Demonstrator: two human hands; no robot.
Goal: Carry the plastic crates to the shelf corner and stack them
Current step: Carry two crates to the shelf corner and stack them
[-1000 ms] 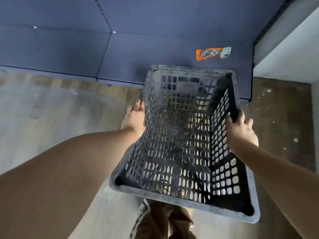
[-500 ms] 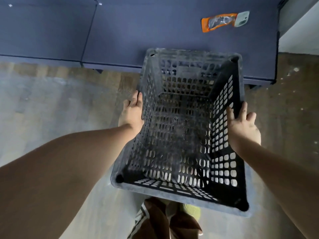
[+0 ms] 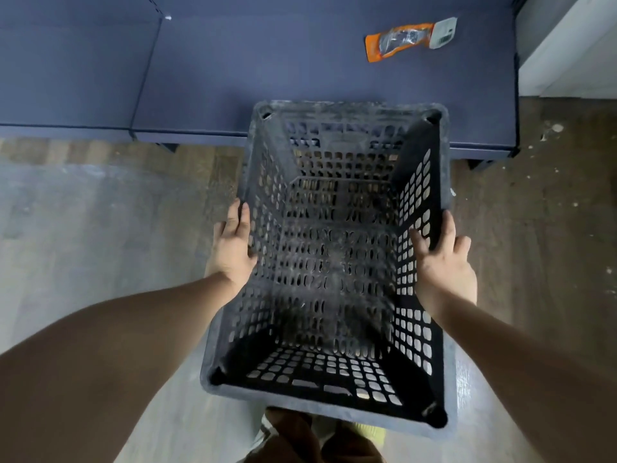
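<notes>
Crate (image 3: pixel 329 262): dark grey plastic, perforated on all four walls and the base, open side up, nothing inside. It hangs in the air between both hands, above the floor, with its far rim over the front edge of the shelf.
Crate attitude: tilted, the near rim lower in view and closer to the camera than the far rim.
Left hand (image 3: pixel 233 247): on the outside of the crate's left wall, at about mid-length. The fingers run forward along the wall and look fairly straight; whether the fingertips hook under the rim cannot be told.
Right hand (image 3: pixel 442 262): clamped on the crate's right wall. The thumb lies inside against the perforated wall, the other fingers wrap over the rim to the outside.
Shelf (image 3: pixel 267 68): low, dark blue, flat deck across the top of the view, with a seam dividing it into two panels. Its right end meets a white wall (image 3: pixel 574 51), forming the corner.
Packet (image 3: pixel 409 38): orange and white blister pack with a barcode label, lying flat on the shelf deck near the right end, well apart from the crate.
Floor (image 3: pixel 100 212): wood-pattern, dusty, with pale specks at the right.
Person: trousers and a yellow-green shoe (image 3: pixel 369 431) show just below the crate's near rim.
</notes>
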